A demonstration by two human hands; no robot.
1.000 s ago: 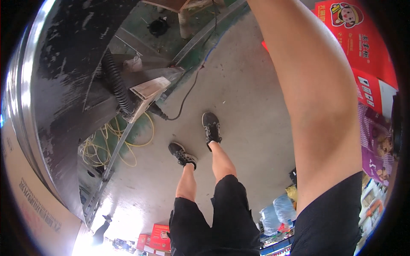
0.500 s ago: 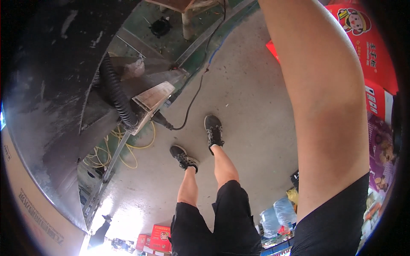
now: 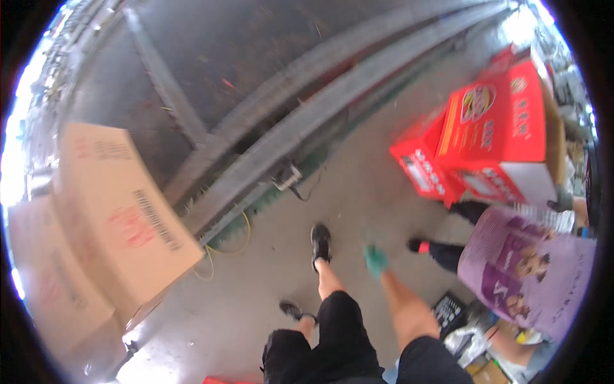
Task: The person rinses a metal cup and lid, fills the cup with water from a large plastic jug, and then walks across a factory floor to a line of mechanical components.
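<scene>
My right hand (image 3: 376, 259), in a green glove, hangs low over the grey floor beside my right leg. Motion blurs its fingers, so whether it holds anything cannot be made out. The hand touches no surface that I can see; my black shoe (image 3: 321, 242) is close by on its left. My left hand is out of the picture. To the right is a purple printed sack (image 3: 511, 269), with the dark-trousered legs of another person (image 3: 444, 253) partly behind it.
Tall brown cardboard boxes (image 3: 137, 224) stand on the left. Large red cartons (image 3: 495, 137) stand at the far right. A long metal rail (image 3: 307, 118) crosses the far side, with a yellow hose (image 3: 246, 233) by its near end. A black crate (image 3: 449, 310) sits low on the right.
My right arm, raised large across the view before, is now lowered beside my leg. The view has shifted; the dark machine panel is gone, and cardboard boxes and another person's legs have appeared.
</scene>
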